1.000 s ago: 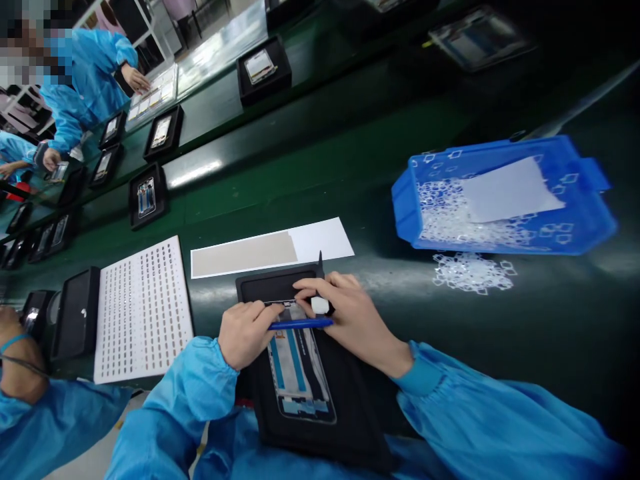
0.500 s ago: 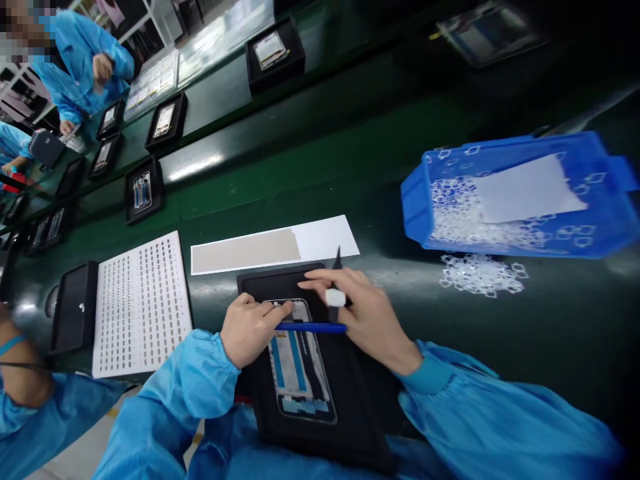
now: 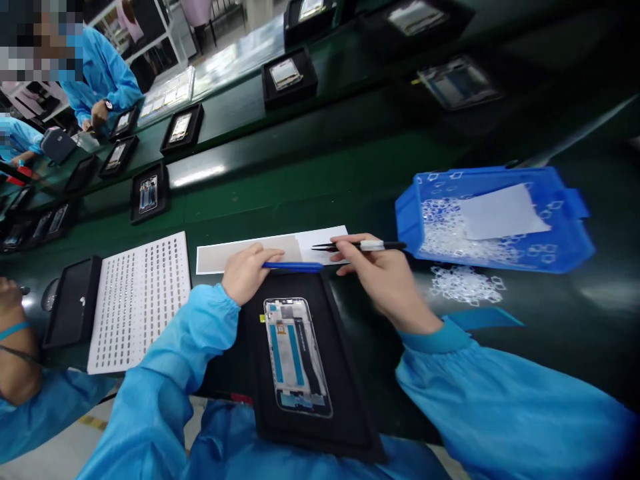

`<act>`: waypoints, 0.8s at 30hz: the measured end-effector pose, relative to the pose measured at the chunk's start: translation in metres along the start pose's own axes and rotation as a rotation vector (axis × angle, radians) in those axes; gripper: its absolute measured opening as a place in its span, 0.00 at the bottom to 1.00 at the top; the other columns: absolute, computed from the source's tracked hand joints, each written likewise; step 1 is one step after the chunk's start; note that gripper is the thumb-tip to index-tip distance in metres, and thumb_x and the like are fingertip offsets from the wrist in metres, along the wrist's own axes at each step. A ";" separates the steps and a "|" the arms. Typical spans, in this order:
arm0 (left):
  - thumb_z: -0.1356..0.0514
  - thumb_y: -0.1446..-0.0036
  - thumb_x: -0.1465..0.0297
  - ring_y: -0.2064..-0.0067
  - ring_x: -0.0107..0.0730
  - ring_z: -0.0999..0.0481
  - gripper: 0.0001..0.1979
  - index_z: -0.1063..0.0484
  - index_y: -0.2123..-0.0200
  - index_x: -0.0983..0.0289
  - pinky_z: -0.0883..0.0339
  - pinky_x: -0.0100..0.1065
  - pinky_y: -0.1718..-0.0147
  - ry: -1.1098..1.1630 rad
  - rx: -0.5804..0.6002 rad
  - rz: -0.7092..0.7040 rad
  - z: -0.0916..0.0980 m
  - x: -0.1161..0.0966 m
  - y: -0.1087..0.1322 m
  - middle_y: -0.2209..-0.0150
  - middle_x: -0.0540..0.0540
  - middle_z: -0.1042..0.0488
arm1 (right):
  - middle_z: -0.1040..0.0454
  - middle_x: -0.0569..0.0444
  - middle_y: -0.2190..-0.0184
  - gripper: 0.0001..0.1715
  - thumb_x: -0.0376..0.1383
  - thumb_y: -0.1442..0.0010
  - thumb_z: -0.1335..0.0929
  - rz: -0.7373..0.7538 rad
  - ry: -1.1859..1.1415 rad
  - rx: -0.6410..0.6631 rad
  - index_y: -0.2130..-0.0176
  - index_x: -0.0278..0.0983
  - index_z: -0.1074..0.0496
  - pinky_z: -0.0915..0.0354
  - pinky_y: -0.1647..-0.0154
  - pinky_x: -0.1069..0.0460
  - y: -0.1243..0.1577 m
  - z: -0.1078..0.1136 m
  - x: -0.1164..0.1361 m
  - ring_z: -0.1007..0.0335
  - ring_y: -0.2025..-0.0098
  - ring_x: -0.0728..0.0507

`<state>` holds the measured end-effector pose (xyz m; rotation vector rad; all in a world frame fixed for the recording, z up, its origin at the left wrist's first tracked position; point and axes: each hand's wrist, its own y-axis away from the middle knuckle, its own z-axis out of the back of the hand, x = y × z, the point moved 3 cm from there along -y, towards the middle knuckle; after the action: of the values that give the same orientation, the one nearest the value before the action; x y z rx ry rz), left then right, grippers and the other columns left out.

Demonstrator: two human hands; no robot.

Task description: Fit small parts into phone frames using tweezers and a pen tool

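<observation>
Left hand curled around blue stick, knuckles over tan-and-white sheet just beyond black tray. Right hand pinches black tweezers between thumb and fingers, tips pointing left over white end of sheet. Phone frame lies flat in tray, near both hands, untouched. Blue bin of white scraps at right on green worktop — dotted white card at left

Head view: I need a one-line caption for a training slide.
Left hand with a blue stick and right hand with tweezers at a sheet, beyond a phone frame in a tray.
</observation>
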<state>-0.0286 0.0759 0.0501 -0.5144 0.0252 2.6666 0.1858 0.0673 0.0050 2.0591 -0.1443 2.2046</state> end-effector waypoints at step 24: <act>0.44 0.37 0.71 0.52 0.39 0.23 0.19 0.30 0.44 0.50 0.25 0.37 0.60 -0.108 0.188 -0.008 -0.030 -0.004 -0.022 0.38 0.49 0.36 | 0.25 0.52 0.79 0.19 0.49 0.53 0.27 -0.038 0.017 -0.194 0.73 0.40 0.35 0.32 0.78 0.49 -0.036 -0.026 -0.002 0.23 0.72 0.37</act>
<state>-0.0052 0.0917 0.0252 -0.3099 0.2394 2.6451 0.1663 0.1070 0.0009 1.9238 -0.3030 2.0938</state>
